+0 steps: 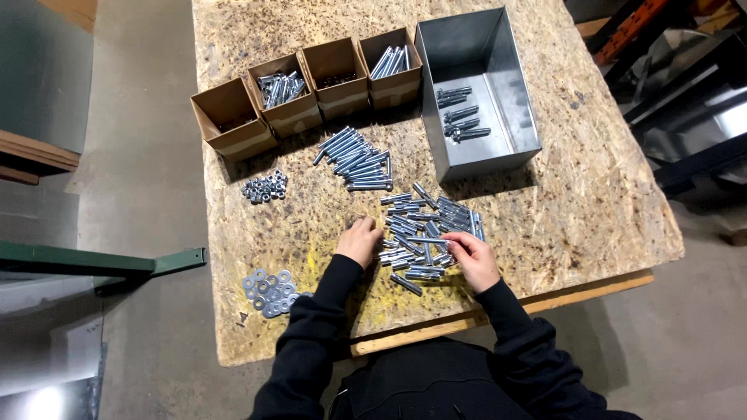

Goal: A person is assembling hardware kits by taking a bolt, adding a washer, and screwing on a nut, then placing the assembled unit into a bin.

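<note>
The loose heap of bolts (428,229) lies on the near middle of the chipboard table (591,194); they are silvery, shiny, short and sleeved, lying at all angles; the left hand (359,241) rests curled at the heap's left edge, fingers together on the bolts; the right hand (471,259) pinches one bolt at the heap's near right; farther off lie a tidy row of longer bolts (356,159), four cardboard boxes (307,89) and a grey metal bin (478,89); nuts (265,187) and washers (269,292) sit left.

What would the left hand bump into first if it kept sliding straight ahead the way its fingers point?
Probably the pile of sleeved bolts right in front of it. The left hand points up and to the right, with its fingers at the pile's left edge. Whether they already touch it is unclear.
</note>
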